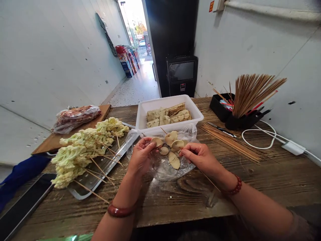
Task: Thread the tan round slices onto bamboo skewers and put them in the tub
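My left hand (144,152) pinches a thin, round, pale beige food slice (157,142) between thumb and fingers. My right hand (198,154) is closed on a bamboo skewer (210,182), whose lower end runs out below the palm. A curled slice (177,145) sits right at my right fingertips, seemingly on the skewer; its tip is hidden. Between the hands, more slices, one of them a long oval (174,161), lie on a clear plastic bag (163,174). Just behind stands a white tub (170,129) containing skewered slices (160,117).
Cauliflower skewers (82,150) fill a metal tray (82,194) on the left. Behind it, a bagged meat pack (75,118) rests on a cutting board (41,147). Loose skewers (233,142), a black holder with upright skewers (253,95) and a white cable (268,147) occupy the right.
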A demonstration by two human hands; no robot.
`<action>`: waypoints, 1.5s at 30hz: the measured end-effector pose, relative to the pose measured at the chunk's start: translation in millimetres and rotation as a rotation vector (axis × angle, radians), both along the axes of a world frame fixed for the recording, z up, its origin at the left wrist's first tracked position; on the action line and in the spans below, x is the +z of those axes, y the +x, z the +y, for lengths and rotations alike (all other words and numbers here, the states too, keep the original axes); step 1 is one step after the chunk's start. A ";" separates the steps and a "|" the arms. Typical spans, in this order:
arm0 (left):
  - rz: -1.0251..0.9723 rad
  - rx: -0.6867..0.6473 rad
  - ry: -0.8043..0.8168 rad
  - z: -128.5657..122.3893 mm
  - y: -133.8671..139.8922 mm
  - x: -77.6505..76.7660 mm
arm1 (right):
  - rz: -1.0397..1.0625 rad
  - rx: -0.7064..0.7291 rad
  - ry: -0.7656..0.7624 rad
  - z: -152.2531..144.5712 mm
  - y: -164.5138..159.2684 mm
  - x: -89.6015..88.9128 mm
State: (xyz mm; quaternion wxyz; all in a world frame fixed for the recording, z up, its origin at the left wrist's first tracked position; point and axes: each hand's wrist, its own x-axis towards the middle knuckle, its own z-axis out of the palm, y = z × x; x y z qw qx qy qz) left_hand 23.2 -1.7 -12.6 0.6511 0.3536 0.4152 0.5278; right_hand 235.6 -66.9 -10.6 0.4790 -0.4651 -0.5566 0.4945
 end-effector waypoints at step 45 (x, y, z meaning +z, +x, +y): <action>-0.190 0.180 0.048 -7.7 1.6 7.8 | -0.161 0.057 -0.071 -13.6 -27.5 -16.5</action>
